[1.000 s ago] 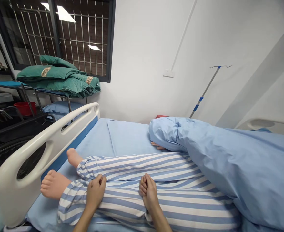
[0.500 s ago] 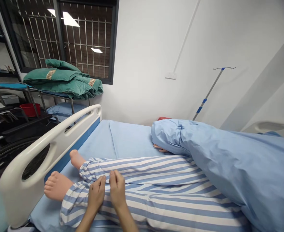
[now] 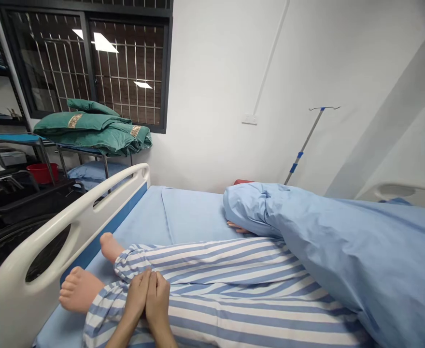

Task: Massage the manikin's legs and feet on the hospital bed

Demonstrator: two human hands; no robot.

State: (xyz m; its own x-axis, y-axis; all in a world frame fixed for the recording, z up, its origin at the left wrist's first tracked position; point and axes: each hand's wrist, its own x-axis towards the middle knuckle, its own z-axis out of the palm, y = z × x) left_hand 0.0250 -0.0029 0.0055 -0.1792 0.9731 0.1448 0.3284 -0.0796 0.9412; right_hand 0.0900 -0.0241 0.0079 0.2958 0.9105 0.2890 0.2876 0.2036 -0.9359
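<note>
A manikin lies on the bed in blue-and-white striped trousers (image 3: 256,309), its near foot (image 3: 79,290) and far foot (image 3: 110,247) bare. My left hand (image 3: 137,295) is above the near lower leg, fingers curled in and closed. Right beside it, touching along the thumb side, my right hand (image 3: 158,297) is closed the same way. No object shows in either hand, and the fingertips are hidden underneath. A light blue quilt (image 3: 335,246) is folded back over the manikin's upper part, with a few fingers of its hand (image 3: 237,227) peeking out under the edge.
A cream footboard (image 3: 49,241) closes off the left end of the bed, with a black wheelchair (image 3: 13,232) beyond it. Green folded quilts (image 3: 96,130) lie on a rack under the window. An IV pole (image 3: 304,145) rises behind the bed, on the far side.
My right hand has moved left along the striped trousers, from near the knees to meet my left hand. The left hand stays about where it was. The camera view has shifted slightly.
</note>
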